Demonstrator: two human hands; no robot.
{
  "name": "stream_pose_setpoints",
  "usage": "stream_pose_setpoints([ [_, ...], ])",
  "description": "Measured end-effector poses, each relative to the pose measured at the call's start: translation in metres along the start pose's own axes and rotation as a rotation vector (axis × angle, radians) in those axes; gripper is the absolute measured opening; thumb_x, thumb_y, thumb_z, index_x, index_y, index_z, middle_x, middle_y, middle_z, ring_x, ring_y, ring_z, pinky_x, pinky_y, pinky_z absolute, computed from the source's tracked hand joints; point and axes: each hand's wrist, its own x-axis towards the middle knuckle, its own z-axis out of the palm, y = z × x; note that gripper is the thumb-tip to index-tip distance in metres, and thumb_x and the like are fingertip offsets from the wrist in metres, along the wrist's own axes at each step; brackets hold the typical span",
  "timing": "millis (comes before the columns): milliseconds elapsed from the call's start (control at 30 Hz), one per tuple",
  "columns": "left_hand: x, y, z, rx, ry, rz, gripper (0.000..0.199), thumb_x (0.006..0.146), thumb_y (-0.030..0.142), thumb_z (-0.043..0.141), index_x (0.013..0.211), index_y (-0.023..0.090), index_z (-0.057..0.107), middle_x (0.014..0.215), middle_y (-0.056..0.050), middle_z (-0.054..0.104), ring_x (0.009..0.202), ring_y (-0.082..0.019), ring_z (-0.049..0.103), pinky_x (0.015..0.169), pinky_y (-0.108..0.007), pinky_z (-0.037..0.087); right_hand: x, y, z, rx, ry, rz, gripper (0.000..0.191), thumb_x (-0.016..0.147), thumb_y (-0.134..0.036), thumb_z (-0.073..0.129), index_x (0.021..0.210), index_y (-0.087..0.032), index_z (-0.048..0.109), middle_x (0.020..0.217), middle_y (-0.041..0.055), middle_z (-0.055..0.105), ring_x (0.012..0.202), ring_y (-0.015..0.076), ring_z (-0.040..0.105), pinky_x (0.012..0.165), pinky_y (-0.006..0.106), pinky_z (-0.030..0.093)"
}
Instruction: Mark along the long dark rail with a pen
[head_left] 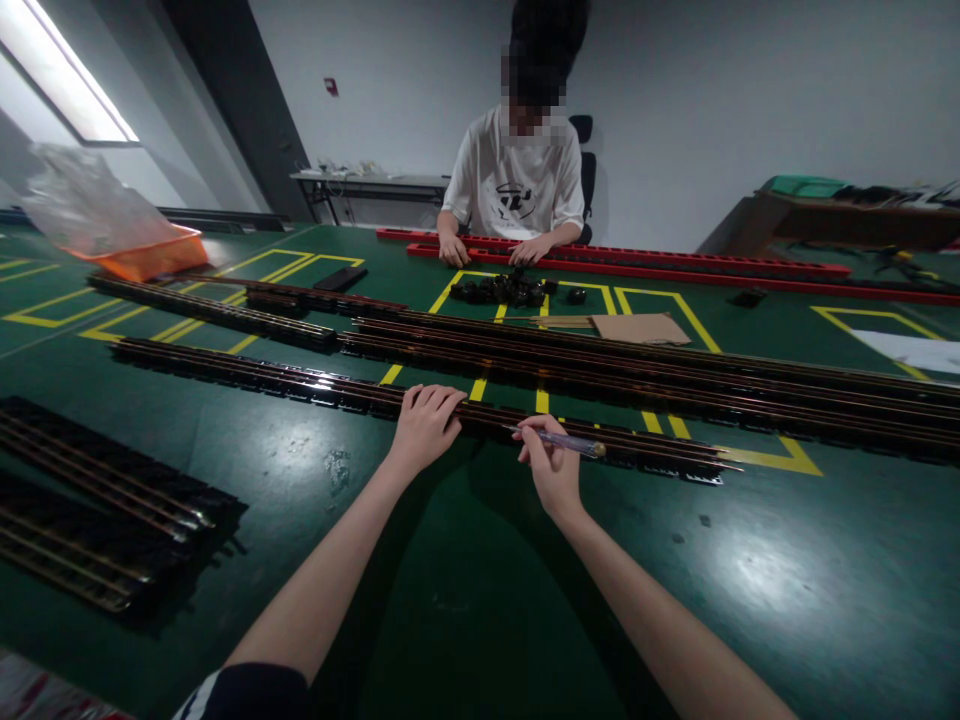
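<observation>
A long black strip with copper-coloured rods (360, 392) lies across the table in front of me. My left hand (429, 425) is closed over its middle, with fingers bent across the rods and pressed on them. In my right hand (553, 475) is a slim screwdriver with a clear, purplish handle (574, 441), pinched between thumb and fingers. Its thin shaft points left, towards the strip just right of my left hand. Whether the tip touches the strip, I cannot tell. The rods stick out past the black parts at the strip's right end.
Behind lie more black-and-copper strips (637, 375); others (97, 470) lie at left. A co-worker (517, 185) sits opposite, hands near small black parts (502, 290) and red rails (637, 262). Cardboard (641, 328) lies nearer. An orange bin (154, 255) holding plastic bags stands at back left.
</observation>
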Motion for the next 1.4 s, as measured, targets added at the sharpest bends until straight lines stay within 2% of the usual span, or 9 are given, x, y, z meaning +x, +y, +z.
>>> stream_pose_setpoints([
  [333,-0.0010,-0.0016,0.0030,0.015,0.026,0.027,0.033,0.084,0.011,0.046,0.113,0.020,0.060,0.113,-0.005,0.067,0.108,-0.024,0.057,0.099,-0.045,0.033,0.0005,0.0003,0.0018,0.028,0.056,0.007,0.014,0.082,-0.031,0.055,0.078,-0.019,0.059,0.067,0.0003,0.065,0.046,0.0110,0.056,0.044,0.022,0.042],
  [600,-0.0018,-0.0025,0.0038,0.015,0.010,0.035,0.034,0.086,0.011,0.044,0.114,0.020,0.059,0.114,-0.006,0.066,0.110,-0.024,0.056,0.101,-0.045,0.032,0.0000,-0.0038,0.0033,0.071,0.174,0.013,0.012,0.079,-0.029,0.054,0.073,-0.019,0.058,0.061,-0.0015,0.061,0.043,0.0102,0.052,0.042,0.022,0.040],
  [1000,-0.0019,-0.0022,0.0029,0.016,-0.002,0.029,0.037,0.084,0.007,0.042,0.115,0.019,0.059,0.115,-0.007,0.066,0.110,-0.024,0.056,0.102,-0.046,0.033,0.0004,0.0033,-0.0002,-0.005,0.032,-0.035,0.012,0.084,-0.029,0.055,0.080,-0.019,0.059,0.070,0.0013,0.066,0.048,0.0112,0.057,0.045,0.023,0.044],
  [1400,-0.0020,-0.0028,0.0039,0.019,0.014,0.024,0.042,0.080,0.002,0.041,0.114,0.020,0.060,0.113,-0.006,0.067,0.108,-0.024,0.057,0.101,-0.046,0.034,-0.0009,-0.0023,0.0024,0.010,0.148,-0.023,0.011,0.081,-0.029,0.054,0.075,-0.019,0.057,0.062,-0.0004,0.063,0.045,0.0112,0.054,0.043,0.023,0.042],
])
